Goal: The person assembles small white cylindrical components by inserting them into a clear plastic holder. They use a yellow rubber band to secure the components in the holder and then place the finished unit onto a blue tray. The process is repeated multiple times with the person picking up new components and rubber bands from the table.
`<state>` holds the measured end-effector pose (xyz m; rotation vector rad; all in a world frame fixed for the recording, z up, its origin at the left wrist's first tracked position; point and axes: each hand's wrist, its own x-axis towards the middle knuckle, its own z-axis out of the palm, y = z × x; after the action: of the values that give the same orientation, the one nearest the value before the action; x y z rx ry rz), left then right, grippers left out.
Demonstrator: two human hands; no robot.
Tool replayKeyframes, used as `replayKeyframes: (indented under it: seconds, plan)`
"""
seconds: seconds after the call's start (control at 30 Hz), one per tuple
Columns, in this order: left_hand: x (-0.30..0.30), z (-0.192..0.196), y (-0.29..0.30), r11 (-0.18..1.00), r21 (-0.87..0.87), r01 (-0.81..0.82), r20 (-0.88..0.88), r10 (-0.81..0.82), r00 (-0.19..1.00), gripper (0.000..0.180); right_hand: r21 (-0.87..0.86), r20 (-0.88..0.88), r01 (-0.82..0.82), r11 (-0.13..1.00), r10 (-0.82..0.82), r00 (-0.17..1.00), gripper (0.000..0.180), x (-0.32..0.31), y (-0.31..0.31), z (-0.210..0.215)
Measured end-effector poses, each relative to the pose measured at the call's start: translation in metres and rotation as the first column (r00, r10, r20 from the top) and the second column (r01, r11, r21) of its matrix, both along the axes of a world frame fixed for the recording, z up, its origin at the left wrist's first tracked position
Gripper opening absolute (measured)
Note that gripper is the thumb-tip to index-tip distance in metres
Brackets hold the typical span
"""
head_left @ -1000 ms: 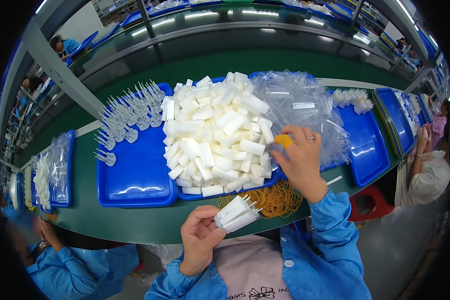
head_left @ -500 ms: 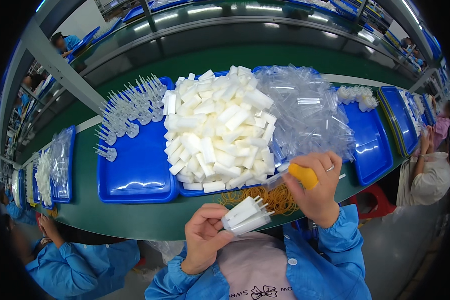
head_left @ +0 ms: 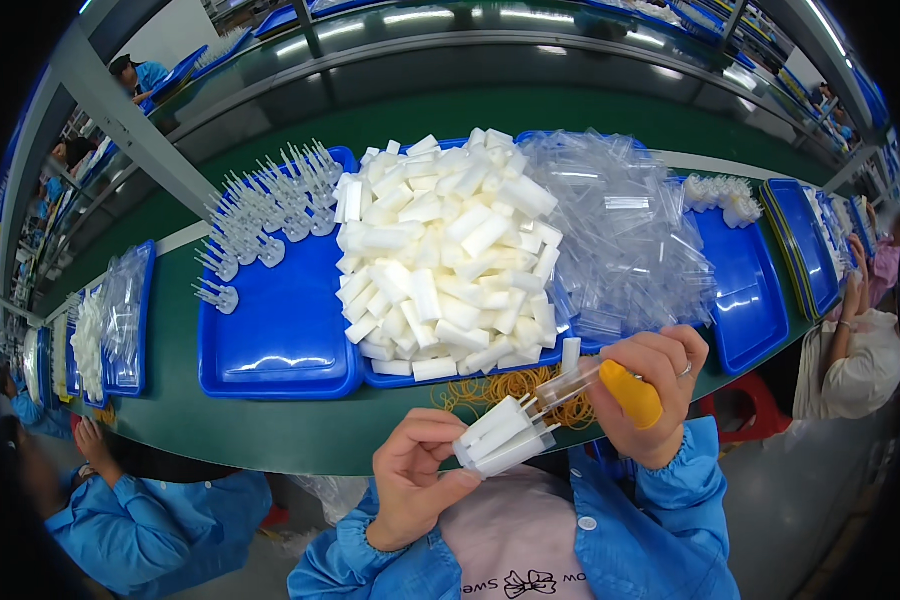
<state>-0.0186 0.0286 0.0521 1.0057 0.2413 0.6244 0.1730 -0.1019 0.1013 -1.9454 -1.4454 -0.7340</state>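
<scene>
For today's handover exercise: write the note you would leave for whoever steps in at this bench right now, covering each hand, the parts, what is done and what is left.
Left hand: grips a small bundle of white sticks over the table edge.
Right hand: holds a clear tube and a yellow-handled tool, tube end at the bundle.
Parts: white pieces heaped in the blue tray, clear sleeves beside them, rubber bands on the green table.
Done: bundle gathered.
Left: the heap remains large.

Left hand (head_left: 420, 470) low, fingers curled closed in grip; right hand (head_left: 655, 385) raised beside it, fingers pinched shut.
</scene>
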Motion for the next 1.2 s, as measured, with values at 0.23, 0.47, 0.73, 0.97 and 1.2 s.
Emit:
replayKeyframes:
  seconds: [0.23,0.47,0.73,0.97,1.2]
  plan:
    - [-0.002,0.003,0.000,1.000,-0.020,0.016,0.004,-0.016,1.000,0.037,-0.012,0.124,-0.017,1.000,0.019,0.992,0.017,0.001,-0.002,0.006]
    - [-0.001,0.003,0.000,0.999,-0.029,0.037,0.021,-0.037,0.999,0.038,-0.031,0.241,-0.118,0.993,0.122,0.963,0.013,0.002,0.002,0.005]
    - [-0.001,0.017,0.001,0.983,0.133,0.124,-0.112,-0.110,0.988,0.052,-0.055,0.299,-0.139,0.989,0.149,0.943,0.009,0.006,0.004,0.012]
    - [0.002,0.030,0.007,0.954,0.196,0.227,-0.183,-0.192,0.964,0.053,-0.077,0.413,-0.173,0.982,0.190,0.891,0.008,0.013,0.001,0.026]
    - [0.008,0.030,0.005,0.958,0.082,0.276,-0.130,-0.265,0.956,0.049,-0.120,0.445,-0.201,0.972,0.233,0.865,0.011,0.021,-0.004,0.024]
